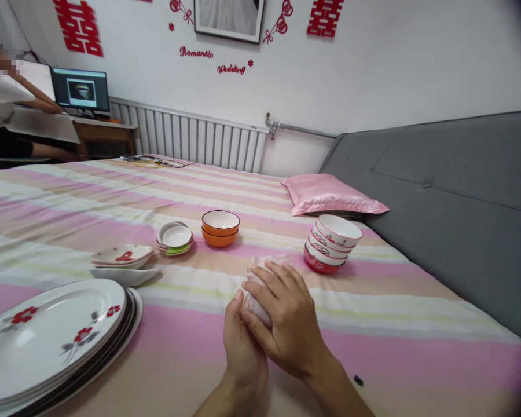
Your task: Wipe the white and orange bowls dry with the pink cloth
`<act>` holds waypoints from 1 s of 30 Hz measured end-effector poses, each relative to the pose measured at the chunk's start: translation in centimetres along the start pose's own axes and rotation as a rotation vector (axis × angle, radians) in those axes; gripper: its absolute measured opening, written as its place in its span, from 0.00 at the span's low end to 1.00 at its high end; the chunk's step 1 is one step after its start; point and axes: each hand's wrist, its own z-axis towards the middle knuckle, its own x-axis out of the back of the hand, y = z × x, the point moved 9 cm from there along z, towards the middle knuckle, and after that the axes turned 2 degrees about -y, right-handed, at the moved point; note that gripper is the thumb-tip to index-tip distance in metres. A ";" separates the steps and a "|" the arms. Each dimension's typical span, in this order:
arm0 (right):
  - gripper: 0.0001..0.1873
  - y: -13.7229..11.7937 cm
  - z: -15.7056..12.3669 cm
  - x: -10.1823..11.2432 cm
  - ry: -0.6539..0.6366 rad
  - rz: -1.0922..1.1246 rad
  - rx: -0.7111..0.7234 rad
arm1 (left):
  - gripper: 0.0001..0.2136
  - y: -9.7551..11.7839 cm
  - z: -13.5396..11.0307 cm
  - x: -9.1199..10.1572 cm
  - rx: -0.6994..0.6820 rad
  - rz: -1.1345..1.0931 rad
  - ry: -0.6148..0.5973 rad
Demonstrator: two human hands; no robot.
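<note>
Both my hands meet low in the middle of the view, over a striped pink bedsheet [373,324]. My left hand [243,353] is underneath, its thumb up against a small whitish object [257,289]. My right hand [286,315] lies over that object with its fingers curled round it. The object looks like a small bowl or a crumpled cloth; most of it is hidden by my fingers. A stack of red-patterned white bowls [333,243] stands just beyond my right hand.
Two stacked orange bowls [220,227], small saucers [175,238], leaf-shaped dishes [124,262] and a stack of large flowered plates [56,339] lie on the bed. A pink pillow [330,194] rests by the grey headboard [460,191]. A person [4,110] sits at a desk far left.
</note>
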 end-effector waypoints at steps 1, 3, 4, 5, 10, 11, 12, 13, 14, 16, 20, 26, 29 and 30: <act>0.16 -0.2 0.0 0.0 0.007 -0.008 0.021 | 0.17 0.0 0.0 0.0 0.010 -0.016 0.002; 0.16 -0.6 0.0 0.1 0.028 -0.021 0.061 | 0.16 0.0 0.0 -0.2 0.053 -0.050 -0.005; 0.16 -0.8 -0.1 0.1 0.041 -0.028 0.078 | 0.16 -0.1 0.0 -0.5 0.087 -0.068 -0.015; 0.16 -1.0 -0.1 0.2 0.055 -0.034 0.094 | 0.17 -0.2 0.0 -0.7 0.126 -0.085 -0.022; 0.14 -1.6 -0.4 0.0 0.090 -0.054 0.163 | 0.17 0.0 0.1 -0.5 0.239 -0.121 0.026; 0.14 -1.6 -0.4 -0.1 0.095 -0.058 0.171 | 0.17 0.2 0.1 -0.3 0.252 -0.119 0.040; 0.14 -1.7 -0.4 -0.1 0.098 -0.060 0.178 | 0.17 0.3 0.2 -0.1 0.260 -0.114 0.055; 0.14 -1.7 -0.4 0.0 0.103 -0.062 0.185 | 0.17 0.5 0.4 0.0 0.262 -0.109 0.062; 0.14 -1.7 -0.4 0.0 0.108 -0.062 0.194 | 0.17 0.7 0.5 0.0 0.263 -0.104 0.067; 0.14 -1.8 -0.4 0.1 0.117 -0.064 0.215 | 0.17 1.0 0.7 -0.1 0.262 -0.102 0.061; 0.15 -2.0 -0.5 0.4 0.159 -0.077 0.257 | 0.19 1.1 1.1 -0.6 0.298 -0.126 0.030; 0.16 -2.0 -0.9 0.7 0.213 -0.096 0.289 | 0.22 1.1 1.6 -0.7 0.368 -0.200 -0.011; 0.15 -1.9 -1.0 0.7 0.232 -0.091 0.290 | 0.21 1.5 1.8 -0.4 0.372 -0.200 -0.023; 0.15 -1.8 -1.1 0.8 0.243 -0.085 0.283 | 0.21 1.7 1.9 -0.4 0.370 -0.195 -0.033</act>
